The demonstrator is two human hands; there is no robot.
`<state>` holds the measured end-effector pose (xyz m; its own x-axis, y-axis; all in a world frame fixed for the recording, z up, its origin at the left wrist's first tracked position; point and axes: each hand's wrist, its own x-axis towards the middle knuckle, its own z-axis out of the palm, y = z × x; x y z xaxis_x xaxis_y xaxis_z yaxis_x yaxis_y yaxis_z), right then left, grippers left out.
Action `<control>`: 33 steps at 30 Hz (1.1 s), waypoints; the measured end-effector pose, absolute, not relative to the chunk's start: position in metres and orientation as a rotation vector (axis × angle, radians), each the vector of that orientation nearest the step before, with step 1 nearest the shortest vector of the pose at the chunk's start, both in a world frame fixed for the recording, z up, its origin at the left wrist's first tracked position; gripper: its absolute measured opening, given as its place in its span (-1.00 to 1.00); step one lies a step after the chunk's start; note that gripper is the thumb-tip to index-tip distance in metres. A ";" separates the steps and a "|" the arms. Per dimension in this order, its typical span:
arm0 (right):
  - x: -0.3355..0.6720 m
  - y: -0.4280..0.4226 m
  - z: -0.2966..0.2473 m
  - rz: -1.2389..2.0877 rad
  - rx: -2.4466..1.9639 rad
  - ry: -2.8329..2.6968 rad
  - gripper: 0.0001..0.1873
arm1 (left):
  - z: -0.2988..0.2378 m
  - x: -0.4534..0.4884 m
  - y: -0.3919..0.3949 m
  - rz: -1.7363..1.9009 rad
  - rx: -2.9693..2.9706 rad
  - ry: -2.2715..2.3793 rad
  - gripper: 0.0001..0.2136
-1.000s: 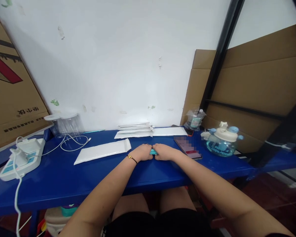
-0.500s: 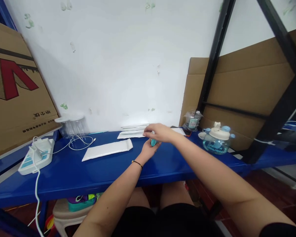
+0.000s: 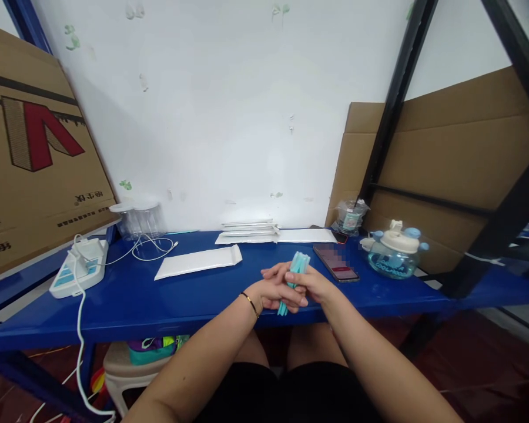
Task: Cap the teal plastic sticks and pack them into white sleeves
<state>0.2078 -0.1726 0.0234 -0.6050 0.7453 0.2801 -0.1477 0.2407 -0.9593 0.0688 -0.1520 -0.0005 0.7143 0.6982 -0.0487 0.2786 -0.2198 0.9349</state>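
Observation:
A bundle of slim light-blue strips (image 3: 300, 262) stands tilted between my two hands, over the front part of the blue table. Closed about it from the right is my right hand (image 3: 314, 284), its thumb lying across the strips. My left hand (image 3: 273, 294) overlaps from the left, its fingers wrapped over the middle of the bundle. Strip ends stick out above and below the fingers; the kind of strip is unclear. Just right of my hands lies a phone (image 3: 336, 262) with its screen lit. Left of them rests a flat white packet (image 3: 198, 262).
Several white packets (image 3: 247, 236) lie stacked against the wall. A power strip (image 3: 81, 267) with a white cable is at the left, near clear lidded jars (image 3: 147, 220). On the right stand a blue water bottle (image 3: 394, 252) and a plastic-wrapped cup (image 3: 350, 217).
My right hand has come down and the two hands now close together round the strips, nearer the table's front edge. The phone, earlier hidden behind my right arm, now shows.

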 end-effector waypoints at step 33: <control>0.187 -0.151 0.145 0.750 -0.546 -1.240 -0.60 | 0.070 -0.005 -0.114 0.842 2.267 0.924 -0.36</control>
<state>0.1872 -0.1508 0.1447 0.1436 0.7600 0.6338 -0.2081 0.6493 -0.7315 -0.0049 -0.1139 0.0696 0.5682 0.7494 0.3400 0.4077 -0.6152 0.6747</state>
